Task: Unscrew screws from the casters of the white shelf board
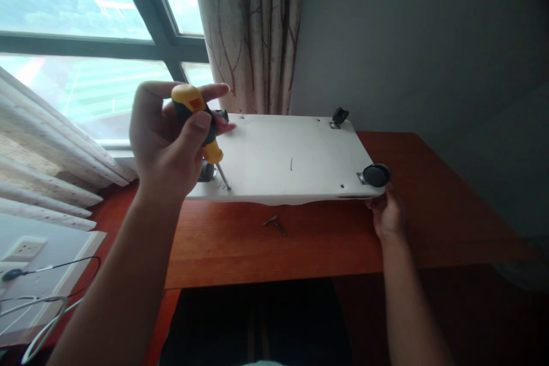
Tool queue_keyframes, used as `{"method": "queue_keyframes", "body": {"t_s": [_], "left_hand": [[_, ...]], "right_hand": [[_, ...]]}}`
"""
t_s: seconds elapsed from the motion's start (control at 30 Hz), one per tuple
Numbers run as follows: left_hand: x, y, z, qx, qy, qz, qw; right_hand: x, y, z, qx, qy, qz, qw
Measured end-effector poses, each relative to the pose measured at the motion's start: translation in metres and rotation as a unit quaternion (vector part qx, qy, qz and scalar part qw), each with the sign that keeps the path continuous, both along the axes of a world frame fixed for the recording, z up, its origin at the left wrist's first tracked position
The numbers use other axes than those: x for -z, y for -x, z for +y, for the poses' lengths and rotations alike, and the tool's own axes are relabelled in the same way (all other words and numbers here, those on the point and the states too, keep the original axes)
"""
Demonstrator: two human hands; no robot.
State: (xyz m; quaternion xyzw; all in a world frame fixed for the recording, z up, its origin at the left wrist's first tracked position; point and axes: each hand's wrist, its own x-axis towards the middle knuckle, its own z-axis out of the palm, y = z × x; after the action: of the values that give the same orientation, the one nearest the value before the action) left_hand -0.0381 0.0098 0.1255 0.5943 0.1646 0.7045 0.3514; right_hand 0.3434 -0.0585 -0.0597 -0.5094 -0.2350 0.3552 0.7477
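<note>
Head view — left hand (155,146) is gripping yellow-black plastic-handled screwdriver (191,104), right hand (391,216) holding flat white board (266,151) — tilt is risking slipping.

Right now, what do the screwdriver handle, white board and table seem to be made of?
Screwdriver handle: probably hard plastic, from its bright, smooth yellow; dull black sections perhaps rubbery.
White board: perhaps painted or laminated wood, matte, given its flat, even face.
Table: wood or veneer, lightly varnished, judging by its reddish-brown grain and soft sheen.
</note>
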Motion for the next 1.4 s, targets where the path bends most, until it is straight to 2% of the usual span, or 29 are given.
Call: {"method": "queue_keyframes", "body": {"t_s": [0.13,0.33,0.57,0.73,1.0,1.17,1.4], "left_hand": [[0.0,0.0,0.006,-0.001,-0.033,0.002,0.999],[-0.005,0.006,0.004,0.041,0.031,-0.017,0.999],[-0.005,0.007,-0.004,0.01,0.022,-0.007,1.0],[-0.004,0.003,0.001,-0.003,-0.003,-0.015,1.0],[-0.009,0.014,0.005,0.066,0.049,-0.015,0.996],[-0.009,0.008,-0.006,0.024,0.024,0.006,0.999],[-0.007,-0.001,0.0,0.023,0.0,-0.004,1.0]], "right_hand": [[0.0,0.0,0.0,-0.002,-0.001,0.006,1.0],[0.001,0.0,-0.001,-0.001,-0.002,0.012,1.0],[0.0,-0.001,0.0,-0.001,-0.001,0.013,1.0],[0.0,0.0,0.0,-0.001,-0.001,0.014,1.0],[0.0,0.0,-0.001,0.001,0.0,0.017,1.0],[0.0,-0.001,0.0,0.002,0.001,0.02,1.0],[0.0,-0.001,0.0,0.0,-0.001,0.014,1.0]]}}
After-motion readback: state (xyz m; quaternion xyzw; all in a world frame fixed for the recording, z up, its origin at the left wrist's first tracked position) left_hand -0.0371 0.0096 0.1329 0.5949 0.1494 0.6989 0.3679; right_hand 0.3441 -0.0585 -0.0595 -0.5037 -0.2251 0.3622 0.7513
